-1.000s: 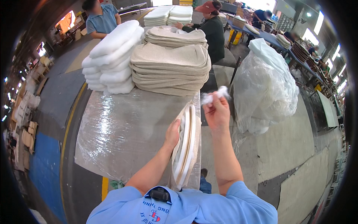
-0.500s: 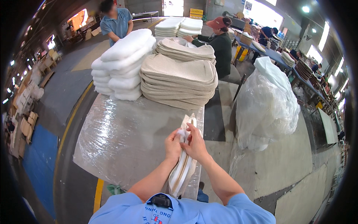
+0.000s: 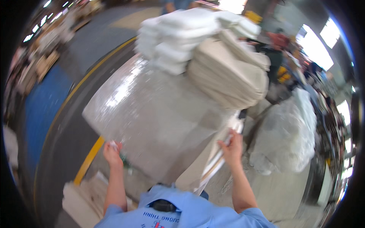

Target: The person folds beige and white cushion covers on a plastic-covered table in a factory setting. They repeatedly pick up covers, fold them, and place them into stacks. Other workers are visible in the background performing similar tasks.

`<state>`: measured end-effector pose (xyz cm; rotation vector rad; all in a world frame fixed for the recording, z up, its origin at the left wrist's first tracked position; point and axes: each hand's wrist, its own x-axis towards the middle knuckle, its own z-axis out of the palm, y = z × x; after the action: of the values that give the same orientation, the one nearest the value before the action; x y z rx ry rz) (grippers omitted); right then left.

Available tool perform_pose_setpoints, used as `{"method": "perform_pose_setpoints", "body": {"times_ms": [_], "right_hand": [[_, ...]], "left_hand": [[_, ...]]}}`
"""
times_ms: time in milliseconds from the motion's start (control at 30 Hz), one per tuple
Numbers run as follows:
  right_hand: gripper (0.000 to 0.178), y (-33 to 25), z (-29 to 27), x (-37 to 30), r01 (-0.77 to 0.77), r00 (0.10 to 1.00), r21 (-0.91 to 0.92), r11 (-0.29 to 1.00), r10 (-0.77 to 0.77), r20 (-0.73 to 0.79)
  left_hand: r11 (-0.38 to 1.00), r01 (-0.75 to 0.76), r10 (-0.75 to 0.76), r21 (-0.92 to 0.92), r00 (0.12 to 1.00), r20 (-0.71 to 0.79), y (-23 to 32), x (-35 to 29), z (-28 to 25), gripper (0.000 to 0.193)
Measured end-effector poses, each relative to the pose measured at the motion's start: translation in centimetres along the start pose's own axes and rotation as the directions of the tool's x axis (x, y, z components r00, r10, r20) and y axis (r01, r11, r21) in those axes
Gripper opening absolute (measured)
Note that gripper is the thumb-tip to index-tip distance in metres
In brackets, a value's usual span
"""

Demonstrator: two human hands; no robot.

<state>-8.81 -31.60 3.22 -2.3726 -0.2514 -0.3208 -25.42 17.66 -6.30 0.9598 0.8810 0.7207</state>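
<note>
My left hand (image 3: pixel 113 154) is raised off the table's near left corner, fingers pinched around a small bit of white fluff (image 3: pixel 113 144), blurred by motion. On the right, my right hand (image 3: pixel 232 148) grips the edge of a beige fabric cover (image 3: pixel 194 167) with a white strip and a tan line along its side. The cover lies slantwise over the table's right edge, its near end close to my body. Beyond it, a tall stack of beige covers (image 3: pixel 228 76) stands on the plastic-wrapped table (image 3: pixel 152 110).
White padding pieces (image 3: pixel 171 49) are piled left of the beige stack. A large clear plastic bag with white contents (image 3: pixel 285 133) sits on the floor at right. Beige pieces (image 3: pixel 87 197) lie at lower left. Two people stand or sit beyond the table, one in red headwear (image 3: pixel 279 40).
My hands have parted: the left has swung out to the left with the white fluff, the right has moved right along the cover. The whole view has turned and blurred.
</note>
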Motion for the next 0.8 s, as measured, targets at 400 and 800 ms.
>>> {"method": "perform_pose_setpoints", "body": {"times_ms": [400, 800], "right_hand": [[0.058, -1.0, 0.7, 0.2, 0.054, 0.998, -0.013, 0.998, -0.054, 0.042], [0.06, 0.1, -2.4, -0.4, 0.094, 0.995, -0.049, 0.994, -0.095, -0.01]], "left_hand": [[0.821, 0.124, 0.007, 0.557, 0.974, -0.228, -2.6, 3.1, -13.5, 0.03], [0.208, 0.064, -0.492, 0.976, 0.869, 0.048, -1.6, 2.0, -5.1, 0.042]]}}
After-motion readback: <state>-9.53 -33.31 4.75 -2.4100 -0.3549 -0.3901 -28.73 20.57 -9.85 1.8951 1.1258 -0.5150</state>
